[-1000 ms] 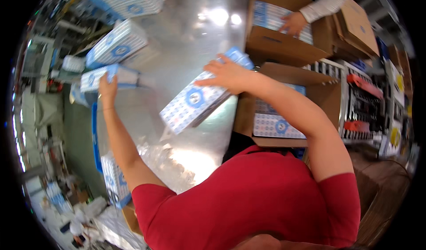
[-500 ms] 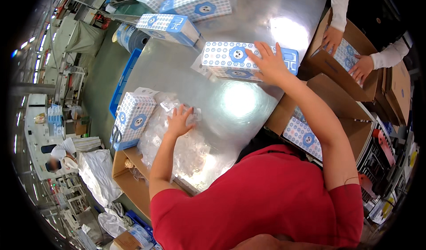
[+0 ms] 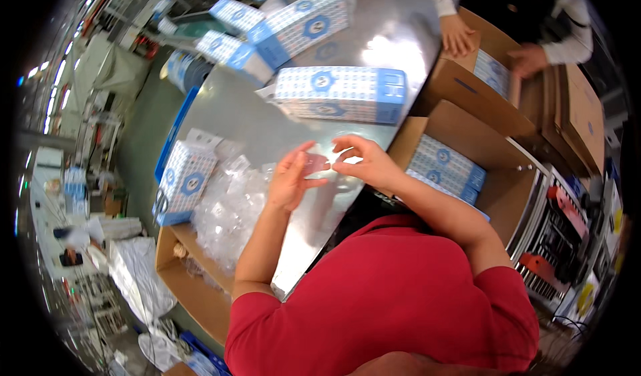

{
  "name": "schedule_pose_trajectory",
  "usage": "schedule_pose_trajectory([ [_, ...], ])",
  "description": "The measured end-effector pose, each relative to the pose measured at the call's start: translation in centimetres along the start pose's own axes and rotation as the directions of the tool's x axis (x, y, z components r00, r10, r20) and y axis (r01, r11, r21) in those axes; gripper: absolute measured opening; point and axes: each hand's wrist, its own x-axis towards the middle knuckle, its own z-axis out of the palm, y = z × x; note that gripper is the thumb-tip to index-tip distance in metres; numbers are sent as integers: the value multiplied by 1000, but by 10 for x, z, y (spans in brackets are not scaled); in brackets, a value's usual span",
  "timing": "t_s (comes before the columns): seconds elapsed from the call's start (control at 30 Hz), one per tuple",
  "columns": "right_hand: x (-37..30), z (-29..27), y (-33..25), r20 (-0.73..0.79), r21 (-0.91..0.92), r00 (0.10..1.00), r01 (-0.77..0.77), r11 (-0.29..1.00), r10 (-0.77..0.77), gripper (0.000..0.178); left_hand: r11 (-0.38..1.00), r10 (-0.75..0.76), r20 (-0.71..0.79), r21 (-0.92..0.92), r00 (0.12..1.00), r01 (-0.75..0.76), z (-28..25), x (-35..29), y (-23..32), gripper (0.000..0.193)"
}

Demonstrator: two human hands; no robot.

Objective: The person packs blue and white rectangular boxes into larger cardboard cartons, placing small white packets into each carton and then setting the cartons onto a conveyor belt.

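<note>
Left hand (image 3: pixel 288 182) is pinching a thin, clear plastic piece (image 3: pixel 315 164), apparently steadying it; right hand (image 3: pixel 366 162) is facing it closely, grasp unclear

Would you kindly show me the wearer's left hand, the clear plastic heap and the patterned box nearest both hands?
Left hand (image 3: pixel 288 183): head view, its middle.
Clear plastic heap (image 3: pixel 229 209): head view, its middle.
Patterned box (image 3: pixel 347 87): head view, upper face.

Packing workshop: metal table (image 3: pixel 234 109), open cartons (image 3: pixel 467 123)
</note>
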Motion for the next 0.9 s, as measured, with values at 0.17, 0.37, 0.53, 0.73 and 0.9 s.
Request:
schedule_pose_trajectory([
  [0.17, -47, -86, 28, -339, 158, 935, -55, 986, 106, 9, 985, -123, 183, -100, 975, 143, 56, 39, -43, 29],
  [0.37, -116, -132, 10, -251, 469, 923, -149, 870, 293, 23, 921, -102, 219, 390, 970, 9, 126, 76, -93, 19],
  [0.53, -131, -175, 56, -484, 248, 806, -248, 936, 342, 13, 831, -219, 328, 557, 919, 0, 159, 122, -134, 8],
  [0.73, -150, -246, 154, -531, 343, 599, -494, 799, 598, 17, 477, -154, 550, 769, 821, -426, 149, 182, -220, 20],
  [0.9, -150, -246, 216, -561, 237, 593, -553, 799, 577, 41, -216, -170, 772, 577, 612, -788, 167, 172, -225, 36],
])
